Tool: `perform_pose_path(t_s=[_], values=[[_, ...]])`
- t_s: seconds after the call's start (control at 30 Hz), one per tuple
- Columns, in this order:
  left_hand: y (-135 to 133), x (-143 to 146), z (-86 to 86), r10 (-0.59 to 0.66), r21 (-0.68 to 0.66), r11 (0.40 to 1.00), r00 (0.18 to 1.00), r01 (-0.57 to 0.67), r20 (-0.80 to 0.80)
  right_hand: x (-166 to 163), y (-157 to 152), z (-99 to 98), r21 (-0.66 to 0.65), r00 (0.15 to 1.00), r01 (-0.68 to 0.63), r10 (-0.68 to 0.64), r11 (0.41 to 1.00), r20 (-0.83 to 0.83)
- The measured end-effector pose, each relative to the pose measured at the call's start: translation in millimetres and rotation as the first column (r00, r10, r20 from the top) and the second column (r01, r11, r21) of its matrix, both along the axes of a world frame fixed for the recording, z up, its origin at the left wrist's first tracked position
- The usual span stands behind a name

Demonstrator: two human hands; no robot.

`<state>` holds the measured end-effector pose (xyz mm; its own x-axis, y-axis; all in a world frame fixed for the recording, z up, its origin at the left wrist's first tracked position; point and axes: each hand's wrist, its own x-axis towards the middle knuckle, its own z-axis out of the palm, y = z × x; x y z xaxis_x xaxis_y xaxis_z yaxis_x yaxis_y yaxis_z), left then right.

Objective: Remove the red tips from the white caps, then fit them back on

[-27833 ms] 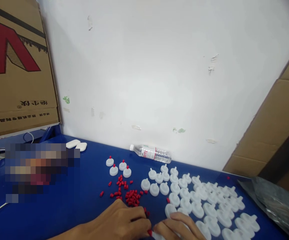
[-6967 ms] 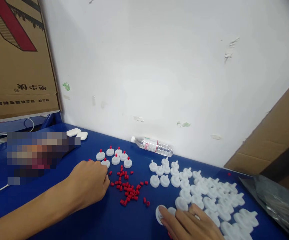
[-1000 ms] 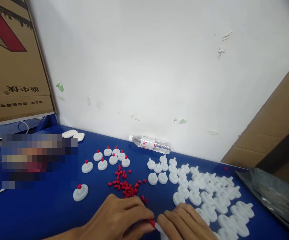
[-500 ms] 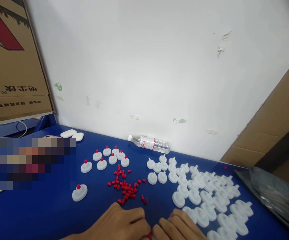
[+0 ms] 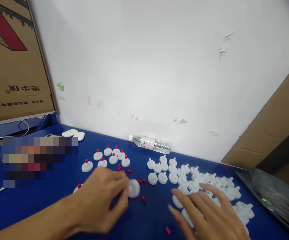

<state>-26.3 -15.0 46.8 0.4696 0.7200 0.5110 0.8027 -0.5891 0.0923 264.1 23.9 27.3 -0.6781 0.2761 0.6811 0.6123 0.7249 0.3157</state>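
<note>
My left hand point(image 5: 106, 196) is closed on a white round cap point(image 5: 134, 188), whose broad face is turned toward me; its stem end is hidden by my fingers. Behind that hand lie small red tips point(image 5: 144, 181), partly covered by it. My right hand point(image 5: 206, 213) hovers with spread fingers over the near side of the white caps with bare stems point(image 5: 162, 178), holding nothing that I can see. One red tip point(image 5: 168, 230) lies alone between my hands. To the left, several white caps bear red tips on their stems point(image 5: 87, 166).
A clear plastic bottle point(image 5: 150, 144) lies on its side by the wall. At the right edge is a grey plastic bag point(image 5: 271, 196). A cardboard box point(image 5: 16, 76) stands at the left, near white oval objects point(image 5: 69, 133) and a blurred-out patch on the blue table point(image 5: 154, 216).
My hands were together at the bottom edge and have parted. The left moved left and forward with the white cap; the right moved right over the bare-stemmed caps and opened.
</note>
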Motion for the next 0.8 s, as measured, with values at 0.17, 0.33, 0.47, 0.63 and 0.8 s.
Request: perform_pose_path(t_s=[0.17, 0.33, 0.47, 0.63, 0.8], values=[[21.1, -28.5, 23.0, 0.502, 0.056, 0.851, 0.778, -0.522, -0.377, 15.3, 17.9, 3.0, 0.040, 0.967, 0.179, -0.183, 0.983, 0.179], [19.8, -41.1, 11.3, 0.521, 0.043, 0.811, 0.687, -0.583, -0.506, 18.0, 22.4, -16.4, -0.045, 0.959, 0.183, -0.168, 0.982, 0.230], [19.9, -46.4, 2.4, 0.549, 0.045, 0.800, 0.700, -0.598, -0.456, 12.2, 21.3, -26.9, -0.114, 0.979, 0.177, -0.163, 0.978, 0.125], [23.9, -32.8, 9.8, 0.572, 0.179, 0.818, 0.744, -0.546, -0.344, 7.5, 21.9, -30.6, -0.182, 0.988, 0.139, -0.124, 0.973, 0.089], [0.7, 12.7, -4.4, -0.079, 0.166, 0.982, 0.992, 0.094, -0.098, 4.1, 22.5, -32.2, -0.186, 0.995, 0.089, -0.080, 0.979, 0.056]])
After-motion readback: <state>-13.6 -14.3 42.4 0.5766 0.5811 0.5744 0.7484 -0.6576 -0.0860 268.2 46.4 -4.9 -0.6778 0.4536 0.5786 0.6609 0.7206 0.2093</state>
